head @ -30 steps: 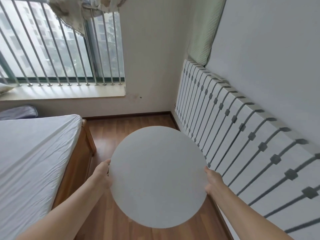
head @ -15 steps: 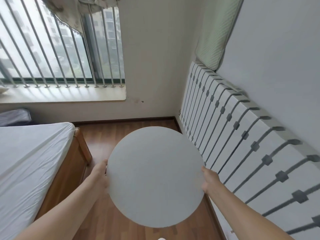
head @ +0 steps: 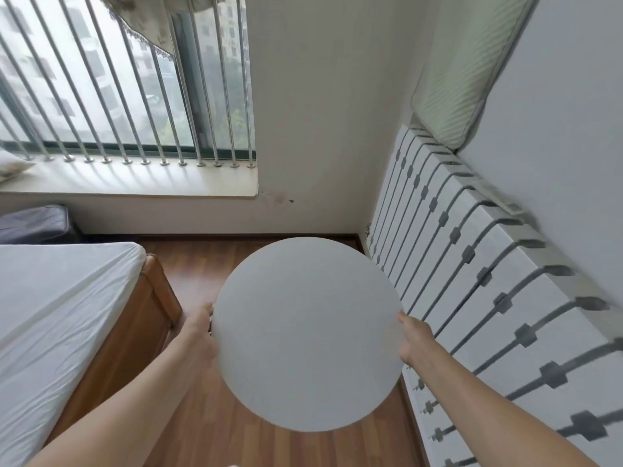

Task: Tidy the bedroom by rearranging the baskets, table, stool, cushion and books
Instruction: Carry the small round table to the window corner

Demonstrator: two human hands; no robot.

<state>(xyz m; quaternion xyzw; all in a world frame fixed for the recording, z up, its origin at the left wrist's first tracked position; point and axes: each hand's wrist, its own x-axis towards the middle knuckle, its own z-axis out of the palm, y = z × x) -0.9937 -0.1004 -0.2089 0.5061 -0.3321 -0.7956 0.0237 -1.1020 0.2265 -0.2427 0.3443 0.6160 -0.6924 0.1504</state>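
Centre of frame: left hand [head: 201, 330] and right hand [head: 414, 339] grip table [head: 308, 335] at opposite rims; fingers hidden beneath, spread cannot be told.

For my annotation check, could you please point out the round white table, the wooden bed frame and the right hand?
round white table [head: 308, 335]: head view, centre of its top.
wooden bed frame [head: 135, 332]: head view, side board near its corner.
right hand [head: 416, 340]: head view, back of the hand.
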